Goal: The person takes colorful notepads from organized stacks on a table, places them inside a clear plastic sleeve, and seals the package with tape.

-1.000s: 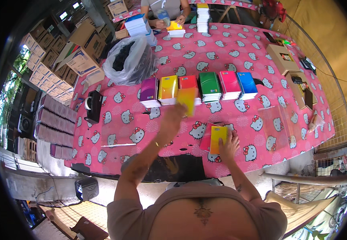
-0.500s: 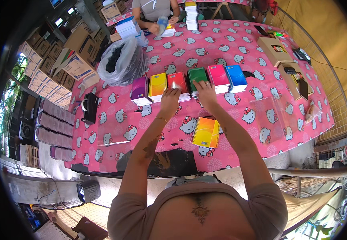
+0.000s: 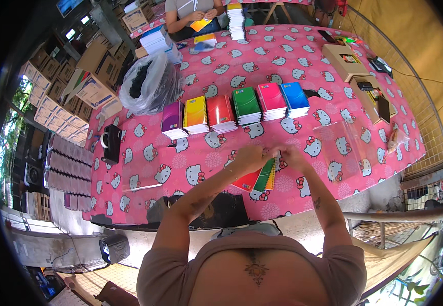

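Both my hands meet over three small spiral notebooks near the front of the table. My left hand is closed at the upper end of a red notebook, which slants out under my wrist. Close beside it, my right hand is closed at the top of a green notebook; its fingers are slightly blurred. A yellow notebook shows along its spiral edge beneath the green one. Beyond my hands stands a row of notebook stacks: purple, yellow, red, green, pink and blue.
A clear plastic bag with dark contents sits left of the row. A tape dispenser stands at the left edge. Clear plastic sheets lie at right, near open cardboard boxes. Across the table, a person handles a yellow piece.
My hands have drawn back from the row to the near yellow notebook, bringing a red and a green notebook over it. The person opposite has put down a bluish item and lifted a yellow piece.
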The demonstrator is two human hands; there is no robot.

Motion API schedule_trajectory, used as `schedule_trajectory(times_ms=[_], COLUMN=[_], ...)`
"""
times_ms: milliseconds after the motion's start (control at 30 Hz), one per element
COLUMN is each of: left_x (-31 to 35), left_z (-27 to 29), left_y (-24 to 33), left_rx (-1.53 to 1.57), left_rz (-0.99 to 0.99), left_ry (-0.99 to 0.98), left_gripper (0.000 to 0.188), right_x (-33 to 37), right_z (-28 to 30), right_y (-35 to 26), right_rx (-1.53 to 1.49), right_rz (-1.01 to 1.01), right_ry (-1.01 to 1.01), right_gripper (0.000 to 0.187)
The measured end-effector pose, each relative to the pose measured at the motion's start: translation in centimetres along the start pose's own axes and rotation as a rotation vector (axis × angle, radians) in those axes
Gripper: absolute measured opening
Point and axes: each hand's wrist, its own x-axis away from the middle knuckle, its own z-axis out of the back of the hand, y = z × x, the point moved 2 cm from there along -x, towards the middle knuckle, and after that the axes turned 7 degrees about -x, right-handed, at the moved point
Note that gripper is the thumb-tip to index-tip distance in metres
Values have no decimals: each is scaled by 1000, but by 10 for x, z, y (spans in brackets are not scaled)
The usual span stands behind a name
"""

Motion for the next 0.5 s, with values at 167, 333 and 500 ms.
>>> schedule_trajectory(times_ms=[167, 333, 500], left_x=[-104, -144, -64], left_z=[14, 6, 122], left_y=[-2, -55, -9], left_rx=[-155, -282, 109], left_rz=[-263, -389, -123], left_ry=[764, 693, 819], left_gripper=[32, 29, 18], right_x=[-51, -42, 67], right_z=[84, 91, -64], right_y=[-42, -47, -63], right_rx=[1083, 848, 830], right_rz=[332, 459, 493], right_ry=[901, 779, 465], right_gripper=[40, 29, 36])
